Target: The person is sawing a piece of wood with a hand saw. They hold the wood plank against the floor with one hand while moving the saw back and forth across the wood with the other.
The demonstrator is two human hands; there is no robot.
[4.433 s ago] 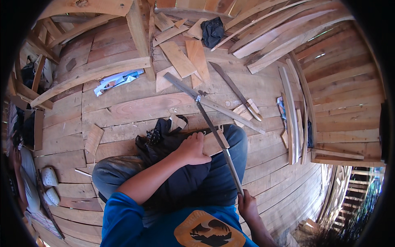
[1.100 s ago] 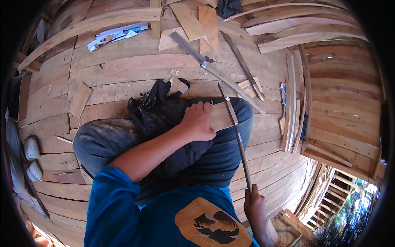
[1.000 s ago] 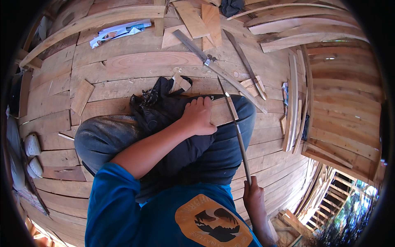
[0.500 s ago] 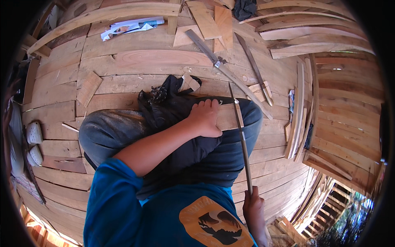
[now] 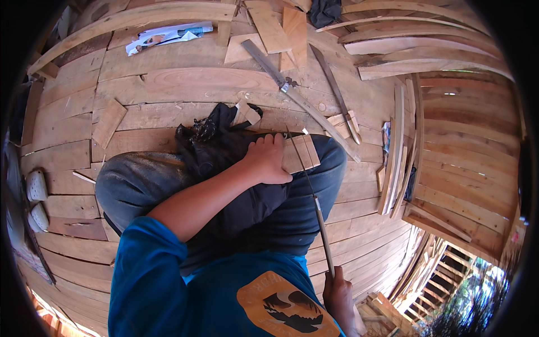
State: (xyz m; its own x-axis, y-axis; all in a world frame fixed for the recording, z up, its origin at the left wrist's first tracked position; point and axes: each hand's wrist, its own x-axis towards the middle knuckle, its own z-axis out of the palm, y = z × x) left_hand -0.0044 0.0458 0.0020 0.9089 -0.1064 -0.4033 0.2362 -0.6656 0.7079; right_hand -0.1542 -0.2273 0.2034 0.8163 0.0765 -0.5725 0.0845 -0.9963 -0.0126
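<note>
My left hand (image 5: 266, 159) presses a small flat wood block (image 5: 306, 153) down on my right thigh, fingers bent over its left part and thumb at the near edge. My right hand (image 5: 338, 290), at the lower right, is closed round the end of a long-handled knife (image 5: 321, 227). A metal collar joins its handle to a narrow blade, which points away from me and slants across the block just right of my left fingers. Whether the blade touches the wood I cannot tell. A pale chip shows at the block's far edge. Black cloth (image 5: 216, 132) is bunched over my lap.
Ahead on the plank floor lie another long-handled blade (image 5: 264, 63) and a dark, long blade (image 5: 335, 92). Several boards (image 5: 275, 28) lie beyond them. Curved timbers (image 5: 432, 62) are at the far right, with upright planks (image 5: 396, 151) nearer. White shoes (image 5: 37, 186) stand at the left.
The knife has shifted left, from the block's right end to over its middle, and its blade now shows as a thinner line. My left hand still holds the block; the whole view has shifted slightly.
</note>
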